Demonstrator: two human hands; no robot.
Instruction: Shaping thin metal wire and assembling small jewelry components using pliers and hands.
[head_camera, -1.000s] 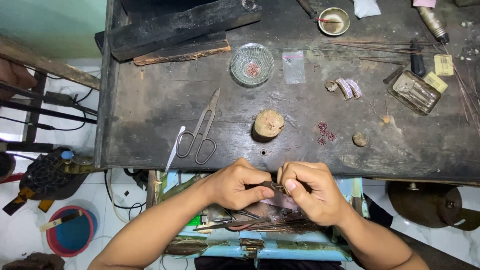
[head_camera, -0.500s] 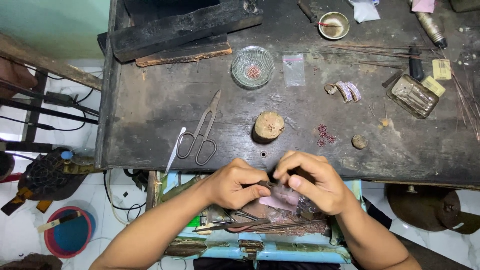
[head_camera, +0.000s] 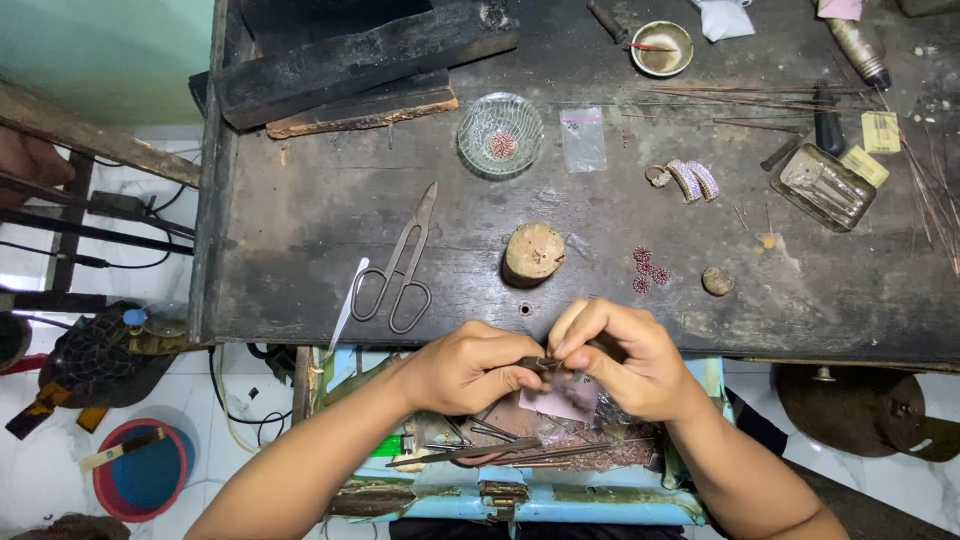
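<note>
My left hand (head_camera: 470, 368) and my right hand (head_camera: 618, 358) meet at the front edge of a dark, worn workbench (head_camera: 300, 220). Between their fingertips they pinch a small dark metal piece (head_camera: 546, 364); its exact shape is too small to make out. Both hands hover over an open light-blue drawer (head_camera: 520, 500) holding several tools and metal scraps. A stubby wooden peg (head_camera: 533, 252) stands on the bench just beyond the hands, with a few small reddish beaded pieces (head_camera: 648, 270) to its right.
Metal shears (head_camera: 400, 268) and tweezers (head_camera: 347, 310) lie left of the hands. Farther back are a glass bowl (head_camera: 500, 135), a small clear bag (head_camera: 583, 139), jewelled rings (head_camera: 690, 180), a brass dish (head_camera: 661, 47), a metal tin (head_camera: 822, 186), thin rods (head_camera: 930, 180) and wood blocks (head_camera: 360, 60).
Both hands have risen from over the drawer toward the bench's front edge, still pinching the small piece between them. Nothing on the bench has moved.
</note>
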